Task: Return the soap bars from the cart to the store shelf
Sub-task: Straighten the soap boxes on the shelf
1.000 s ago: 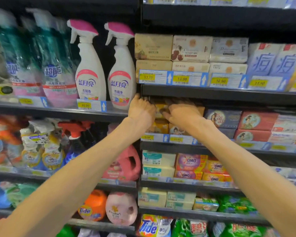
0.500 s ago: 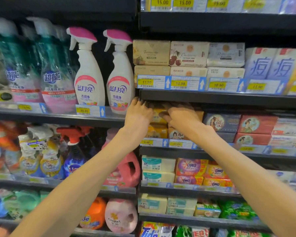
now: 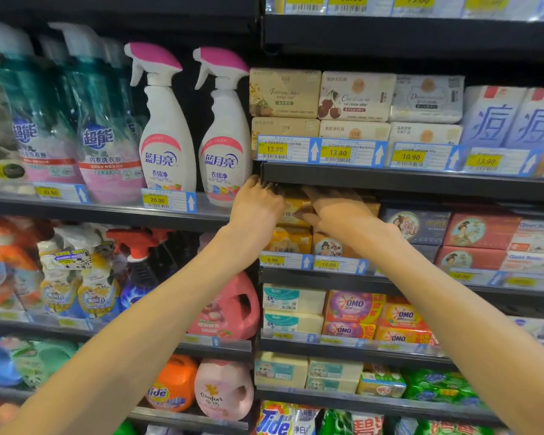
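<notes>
Hands, two of them, left hand [image 3: 255, 206] and right hand [image 3: 336, 211], reach onto the shelf [image 3: 415, 180] around one yellow soap bar [image 3: 296, 208] stacked on another. Fingertips vanish under the shelf edge, so I can't tell their grip.

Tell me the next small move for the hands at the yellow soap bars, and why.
Probably push the top yellow soap bar further back until it sits square on the bar below. Both the left hand and right hand are on it, fingers reaching under the upper shelf edge, so it seems not yet released.
</notes>
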